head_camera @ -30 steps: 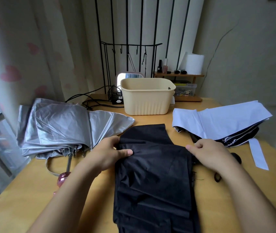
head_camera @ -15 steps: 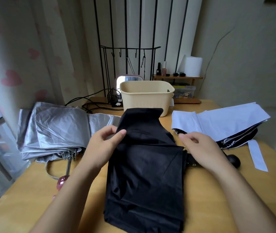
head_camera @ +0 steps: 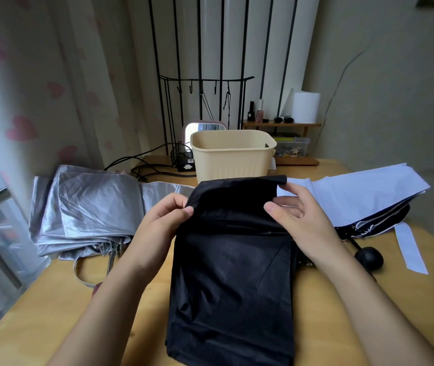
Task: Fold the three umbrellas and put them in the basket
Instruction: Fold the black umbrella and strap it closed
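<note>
A wooden table [head_camera: 52, 313] is shown beside a heart-printed curtain [head_camera: 38, 88]. At its far edge, a black hook rack [head_camera: 205, 83], a lit mirror [head_camera: 200, 127] and cables [head_camera: 142, 165] are seen. A paper roll [head_camera: 305, 107] and bottles [head_camera: 259, 112] are carried on a wooden shelf [head_camera: 282, 124], above a clear box [head_camera: 292, 147].

The basket [head_camera: 233, 165] stood open at the top at the back of the table [head_camera: 38, 326]. The black umbrella [head_camera: 231, 260] lay in the way, right in front of it. The silver umbrella [head_camera: 86, 207] filled the left side and the white umbrella [head_camera: 364, 191] the right. Bare table showed at both near corners. Some cords [head_camera: 142, 169] lay left of the basket.
</note>
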